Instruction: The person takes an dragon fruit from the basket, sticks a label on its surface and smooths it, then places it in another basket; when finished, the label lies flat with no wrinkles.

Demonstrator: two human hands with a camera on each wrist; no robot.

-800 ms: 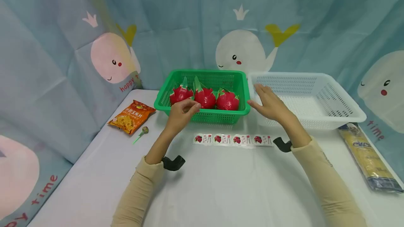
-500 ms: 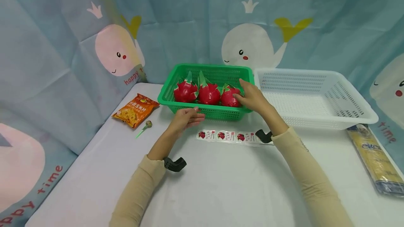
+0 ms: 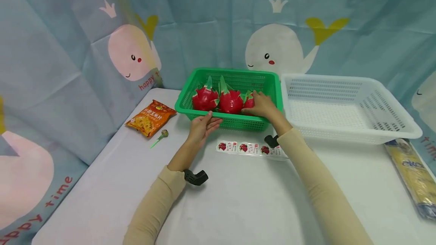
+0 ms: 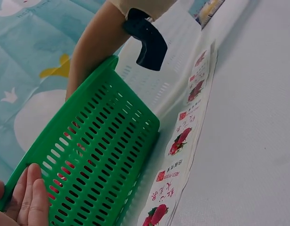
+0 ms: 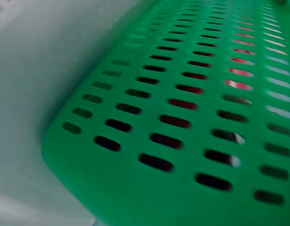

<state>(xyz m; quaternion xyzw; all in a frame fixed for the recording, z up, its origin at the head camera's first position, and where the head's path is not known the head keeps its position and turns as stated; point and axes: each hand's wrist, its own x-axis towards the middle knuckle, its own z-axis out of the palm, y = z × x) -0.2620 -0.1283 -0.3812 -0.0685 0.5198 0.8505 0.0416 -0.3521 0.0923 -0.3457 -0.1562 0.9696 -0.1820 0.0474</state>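
Note:
The green basket (image 3: 253,123) holds three red dragon fruits with green-tipped leaves. The left dragon fruit (image 3: 204,99) and the middle dragon fruit (image 3: 231,102) lie side by side. My right hand (image 3: 265,107) reaches over the front rim and grips the right dragon fruit (image 3: 249,100), covering most of it. At the basket's front rim is my left hand (image 3: 201,126), thumb above the rim and fingers (image 4: 33,200) extended below it against the slotted wall. In the right wrist view, the basket's wall (image 5: 135,188) fills most of the picture and the right hand is hidden.
A white basket (image 3: 357,133) adjoins the green one on the right. In front lies a strip of dragon fruit stickers (image 3: 246,148). An orange snack bag (image 3: 150,118) and a lollipop (image 3: 163,134) lie left; a yellow packet (image 3: 412,173) lies right, partly under the white basket's edge.
My right hand has moved left from beside the white basket into the green basket, onto the right dragon fruit. My left hand has come down to the front rim. The head view has shifted slightly.

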